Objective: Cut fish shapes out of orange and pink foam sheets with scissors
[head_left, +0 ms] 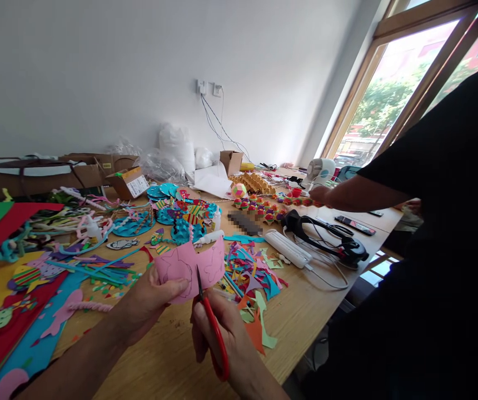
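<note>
The right hand [234,336], grip closed round scissors [215,329], sets blades to the pink paper [175,271] that the left hand [149,303] pinches from eight o'clock above the desk [155,358], scraps [252,271] at three, a fan [318,171] farther at two.

Bare hands [149,303] and forearms [83,353]

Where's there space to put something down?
Bare wood shows on the table below the pink paper, between the left forearm and right hand; another patch lies between the paper scraps and the table's right edge. The left side is crowded with coloured sheets and cut-outs.
</note>
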A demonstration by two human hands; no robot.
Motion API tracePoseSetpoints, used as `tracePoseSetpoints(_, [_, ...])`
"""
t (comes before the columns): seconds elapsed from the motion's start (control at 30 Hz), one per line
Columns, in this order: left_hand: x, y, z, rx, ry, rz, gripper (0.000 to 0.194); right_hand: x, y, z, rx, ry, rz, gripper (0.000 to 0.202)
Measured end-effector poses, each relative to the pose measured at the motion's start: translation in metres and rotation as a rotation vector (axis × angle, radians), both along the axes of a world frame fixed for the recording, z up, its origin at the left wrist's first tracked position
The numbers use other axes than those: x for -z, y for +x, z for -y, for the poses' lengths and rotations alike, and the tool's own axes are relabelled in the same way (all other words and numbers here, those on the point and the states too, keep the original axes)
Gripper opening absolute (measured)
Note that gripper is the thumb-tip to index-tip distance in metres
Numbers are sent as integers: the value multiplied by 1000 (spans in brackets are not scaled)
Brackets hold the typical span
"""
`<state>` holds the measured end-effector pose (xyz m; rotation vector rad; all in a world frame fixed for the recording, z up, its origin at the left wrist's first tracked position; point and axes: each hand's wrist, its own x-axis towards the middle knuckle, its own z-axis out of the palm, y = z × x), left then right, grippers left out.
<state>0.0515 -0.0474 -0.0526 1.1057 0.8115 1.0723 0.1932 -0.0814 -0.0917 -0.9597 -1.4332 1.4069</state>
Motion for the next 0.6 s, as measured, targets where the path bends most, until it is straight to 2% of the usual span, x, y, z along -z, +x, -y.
tracePoseSetpoints(0.23, [7,-2,-1,18,-39,-41,15,7,1,3,37,-95,21,51])
tracePoseSetpoints(0.43, [10,0,0,129,-32,-72,21,8,7,9,38,-53,12,52])
tracePoseSetpoints(0.6, [13,1,0,150,-34,-95,17,17,6,9,27,-97,-22,56])
